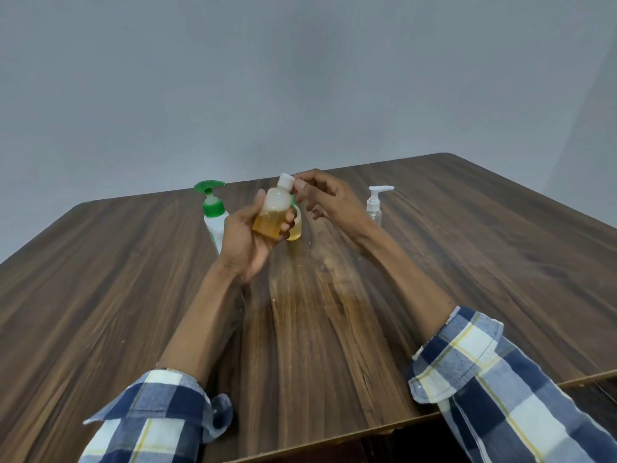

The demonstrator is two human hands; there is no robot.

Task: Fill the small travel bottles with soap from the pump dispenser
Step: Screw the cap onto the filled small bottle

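Note:
My left hand grips a small clear travel bottle above the table, tilted slightly right. Orange-yellow soap fills roughly its lower half. A white cap sits on its neck, and the fingertips of my right hand pinch that cap from the right. Just behind the held bottle a second small bottle with yellow soap stands on the table, mostly hidden. The white pump dispenser with a green pump head stands to the left, partly behind my left hand.
A small clear pump bottle with a white pump stands to the right of my right hand. All of this is on a dark wooden table whose near edge runs under my plaid sleeves. A grey wall rises behind.

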